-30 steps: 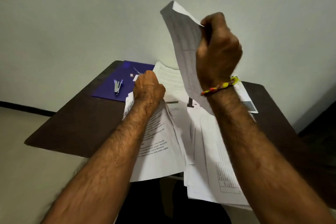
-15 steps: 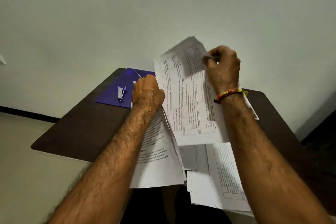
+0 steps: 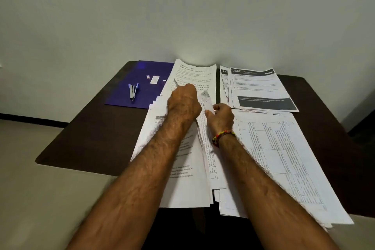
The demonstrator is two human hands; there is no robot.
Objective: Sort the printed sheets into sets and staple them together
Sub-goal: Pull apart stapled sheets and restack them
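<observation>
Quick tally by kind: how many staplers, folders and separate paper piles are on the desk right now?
Staplers: 1, the stapler lying on the folder.
Folders: 1, the purple folder.
Paper piles: 4: left pile, table-form pile, far middle sheets, dark-header pile.
Total: 6.

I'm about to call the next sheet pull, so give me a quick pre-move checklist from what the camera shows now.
1. Stapler reachable, lying free on the purple folder: ok.
2. Left hand holds the left stack: ok.
3. Right hand pinches the raised sheet: ok.
4. Only one sheet pinched: cannot tell.
5. Far-right pile squared: not ok, fanned.
6. Table sheets fully on the table: not ok, they overhang the near edge.
</observation>
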